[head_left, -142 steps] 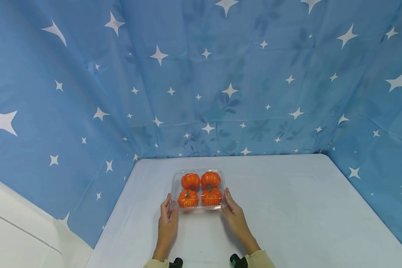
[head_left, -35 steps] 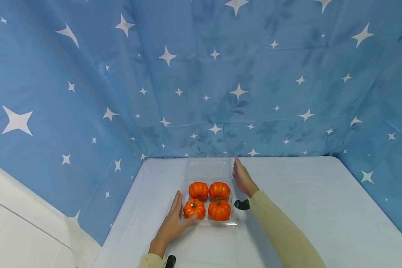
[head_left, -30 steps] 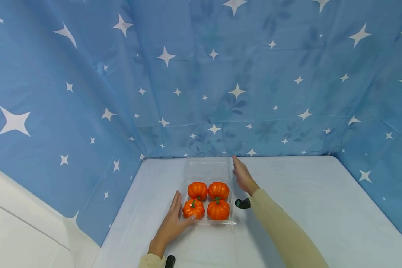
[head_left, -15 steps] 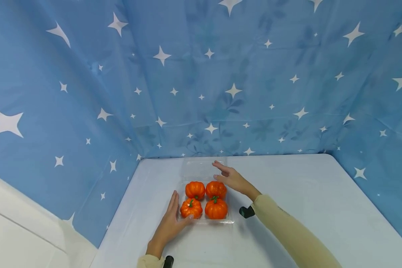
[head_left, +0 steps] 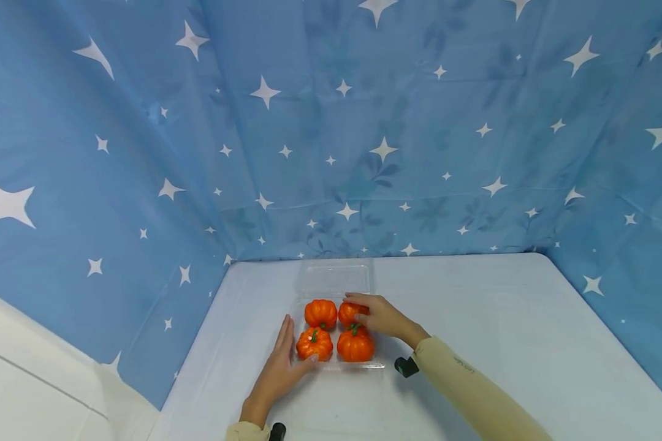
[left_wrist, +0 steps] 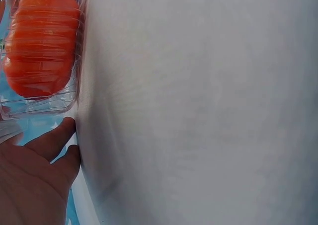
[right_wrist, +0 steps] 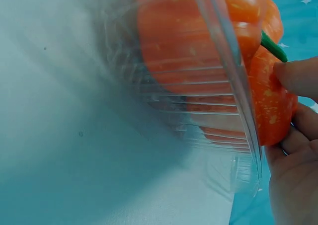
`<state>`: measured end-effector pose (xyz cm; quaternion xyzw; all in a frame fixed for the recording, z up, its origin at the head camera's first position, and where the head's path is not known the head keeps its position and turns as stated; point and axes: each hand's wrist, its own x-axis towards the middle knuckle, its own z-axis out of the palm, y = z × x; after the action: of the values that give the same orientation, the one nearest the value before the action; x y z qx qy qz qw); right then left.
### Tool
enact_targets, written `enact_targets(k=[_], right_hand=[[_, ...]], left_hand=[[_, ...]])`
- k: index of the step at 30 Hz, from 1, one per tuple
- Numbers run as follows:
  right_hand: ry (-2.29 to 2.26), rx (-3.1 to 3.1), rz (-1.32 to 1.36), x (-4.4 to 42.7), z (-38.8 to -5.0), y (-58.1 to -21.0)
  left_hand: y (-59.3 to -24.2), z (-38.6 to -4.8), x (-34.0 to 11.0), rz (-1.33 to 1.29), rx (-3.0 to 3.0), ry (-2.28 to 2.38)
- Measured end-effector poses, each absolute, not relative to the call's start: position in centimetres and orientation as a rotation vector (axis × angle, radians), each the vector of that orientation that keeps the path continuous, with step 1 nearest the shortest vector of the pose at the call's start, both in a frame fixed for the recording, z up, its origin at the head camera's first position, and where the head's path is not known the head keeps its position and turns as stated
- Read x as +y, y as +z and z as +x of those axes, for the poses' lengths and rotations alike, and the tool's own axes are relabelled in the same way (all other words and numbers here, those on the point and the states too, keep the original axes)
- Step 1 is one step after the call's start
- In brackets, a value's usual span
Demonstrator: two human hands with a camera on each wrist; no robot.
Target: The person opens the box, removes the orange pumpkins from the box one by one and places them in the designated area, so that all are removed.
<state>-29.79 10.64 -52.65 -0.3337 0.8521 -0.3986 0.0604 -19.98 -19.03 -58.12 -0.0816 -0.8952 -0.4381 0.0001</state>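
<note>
A clear plastic clamshell box (head_left: 358, 365) stands on the table with its lid folded back (head_left: 333, 277). Inside sit small orange toy pumpkins with green stems: far left (head_left: 320, 313), near left (head_left: 314, 344), near right (head_left: 355, 346) and far right (head_left: 347, 311). My right hand (head_left: 385, 315) pinches the far-right pumpkin; in the right wrist view the thumb lies on one side of this pumpkin (right_wrist: 271, 115) and fingers on the other. Along the box's left side rests my left hand (head_left: 278, 372), fingers straight, thumb at the front-left corner. In the left wrist view, fingertips (left_wrist: 65, 128) show beside the box.
A white-covered table (head_left: 474, 343) extends to the right and in front of the box. Blue star-patterned curtains (head_left: 447, 141) hang behind it and along both sides. A white panel (head_left: 33, 367) stands at the lower left.
Earlier the box was closed between both hands; then its lid lay back. My right hand has come from beside the lid, over the box, down onto the far-right pumpkin. The left hand stays.
</note>
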Motion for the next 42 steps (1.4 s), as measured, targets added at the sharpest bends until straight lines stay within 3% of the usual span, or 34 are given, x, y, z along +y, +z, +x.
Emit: enact_targets(k=[26,42], right_hand=[[-1.317,2.639,-1.025,11.3,-30.0,-50.0],[-1.567,2.642,-0.716,14.4,-29.3,-50.1]], left_hand=[[-57.9,-19.9,-19.0,-0.256,-2.822,-1.366],[-58.1,-19.8,-19.0,-0.25,-2.829,-1.344]])
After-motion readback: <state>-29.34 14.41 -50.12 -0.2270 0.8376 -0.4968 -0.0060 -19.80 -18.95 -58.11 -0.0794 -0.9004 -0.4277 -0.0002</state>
